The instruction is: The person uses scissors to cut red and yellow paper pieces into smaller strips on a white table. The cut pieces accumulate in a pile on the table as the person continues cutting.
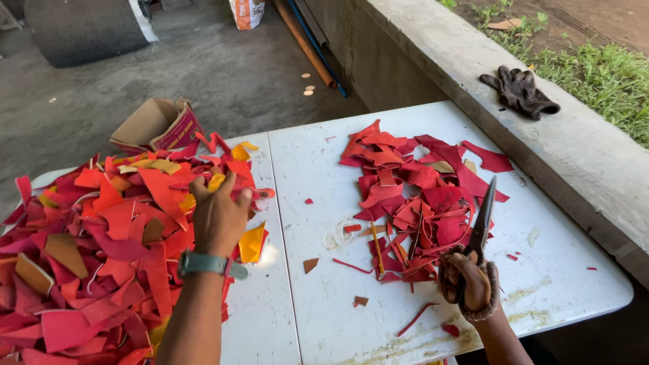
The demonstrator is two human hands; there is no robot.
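A big heap of red, orange and yellow scrap pieces covers the left half of a white folding table. My left hand, with a grey watch on the wrist, reaches into the heap's right edge and its fingers close around red pieces there. My right hand rests on the table near the front right and grips black scissors, blades pointing away and shut. A smaller pile of red cut pieces lies just beyond the scissors.
A low concrete wall runs along the table's right side, with a dark glove on it. An open cardboard box stands on the concrete floor behind the table. Pipes and a sack lie farther back.
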